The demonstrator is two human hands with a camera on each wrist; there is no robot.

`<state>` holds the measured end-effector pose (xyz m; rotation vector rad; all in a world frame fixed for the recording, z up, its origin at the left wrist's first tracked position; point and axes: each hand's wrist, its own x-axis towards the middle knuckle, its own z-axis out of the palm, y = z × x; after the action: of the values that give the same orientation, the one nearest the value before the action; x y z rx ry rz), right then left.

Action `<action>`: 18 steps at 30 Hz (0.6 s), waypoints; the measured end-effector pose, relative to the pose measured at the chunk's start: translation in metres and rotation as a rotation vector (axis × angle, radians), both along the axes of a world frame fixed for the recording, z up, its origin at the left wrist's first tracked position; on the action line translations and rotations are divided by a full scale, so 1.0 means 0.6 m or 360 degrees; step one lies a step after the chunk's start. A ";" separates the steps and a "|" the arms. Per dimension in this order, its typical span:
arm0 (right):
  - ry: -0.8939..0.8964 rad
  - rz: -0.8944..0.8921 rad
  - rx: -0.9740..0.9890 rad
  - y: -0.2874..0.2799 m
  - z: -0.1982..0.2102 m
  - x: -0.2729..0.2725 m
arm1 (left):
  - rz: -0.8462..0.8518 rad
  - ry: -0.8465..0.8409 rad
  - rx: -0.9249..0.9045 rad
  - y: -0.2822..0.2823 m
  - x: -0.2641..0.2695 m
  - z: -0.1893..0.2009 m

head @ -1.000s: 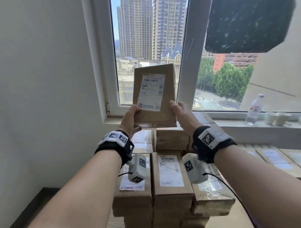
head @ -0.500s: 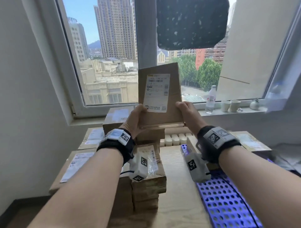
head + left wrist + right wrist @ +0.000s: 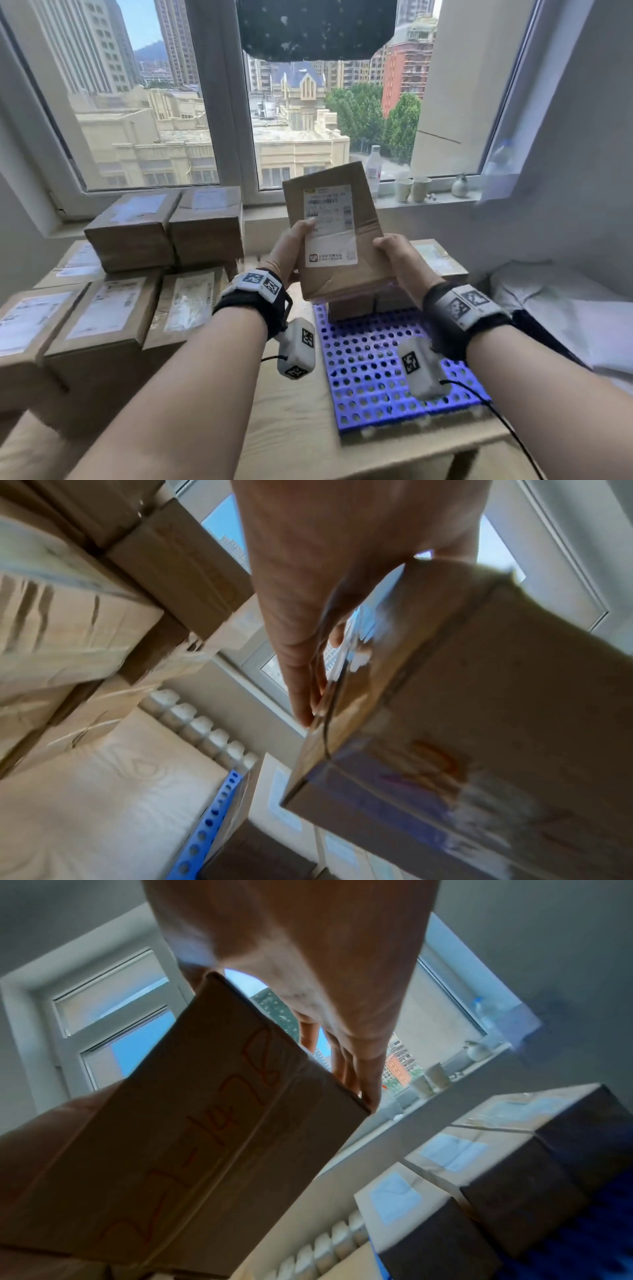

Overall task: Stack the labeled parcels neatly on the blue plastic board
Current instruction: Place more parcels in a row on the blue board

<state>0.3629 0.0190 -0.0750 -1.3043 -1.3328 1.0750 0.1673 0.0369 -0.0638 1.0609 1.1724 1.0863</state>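
A brown cardboard parcel [image 3: 334, 229] with a white shipping label is held tilted in the air, label toward me, above the far end of the blue perforated board [image 3: 376, 370]. My left hand [image 3: 291, 250] grips its left edge with the thumb on the label. My right hand [image 3: 397, 253] grips its right edge. In the left wrist view the parcel [image 3: 479, 723] fills the right side; in the right wrist view the parcel [image 3: 192, 1137] shows red handwriting on its side. Labeled parcels [image 3: 349, 306] stand on the board's far end, partly hidden behind the held one.
A pile of labeled parcels [image 3: 130, 260] covers the wooden table [image 3: 291, 431] at the left. A bottle [image 3: 373, 168], cups [image 3: 412, 188] and a small vase [image 3: 460, 186] stand on the windowsill. White cloth [image 3: 565, 315] lies at the right. A radiator [image 3: 202, 723] runs beneath the window.
Both hands carried the parcel rightward from the left pile and lowered it over the blue board. My view swung right and down with it.
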 end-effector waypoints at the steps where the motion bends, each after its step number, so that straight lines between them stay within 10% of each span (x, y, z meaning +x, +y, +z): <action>1: 0.0015 0.0007 -0.0052 -0.001 -0.012 0.012 | -0.0006 0.0005 -0.0040 0.000 0.012 -0.013; 18: -0.0001 -0.0142 -0.0533 0.085 -0.170 0.092 | -0.0212 0.0245 -0.0593 0.077 0.086 -0.183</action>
<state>0.4182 0.0697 -0.1768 -1.5922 -1.1146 1.2727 0.2188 0.0828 -0.1739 0.9249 1.3442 0.6579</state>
